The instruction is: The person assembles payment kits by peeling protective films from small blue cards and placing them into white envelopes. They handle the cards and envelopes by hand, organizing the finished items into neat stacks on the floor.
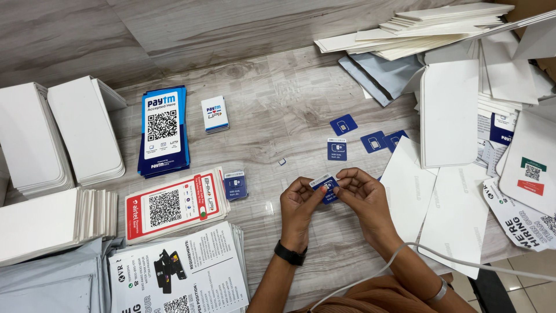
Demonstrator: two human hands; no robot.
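Bright, even indoor light with soft shadows and a sharp picture.

Diffuse light from above falls over the pale wood-grain desk (278, 104); shadows are faint and short, seen under the left hand (298, 206) and right hand (365, 197) and beside the white card stacks (58, 136). The white stacks run close to overexposed, losing edge detail. No strong glare shows on the glossy printed cards (165, 130). Focus holds across the frame, with mild wide-angle bending toward the edges and corners.

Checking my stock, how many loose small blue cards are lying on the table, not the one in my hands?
4: one farthest up, one just above the hands, and two side by side beside the white sheets; sheets may hide more.
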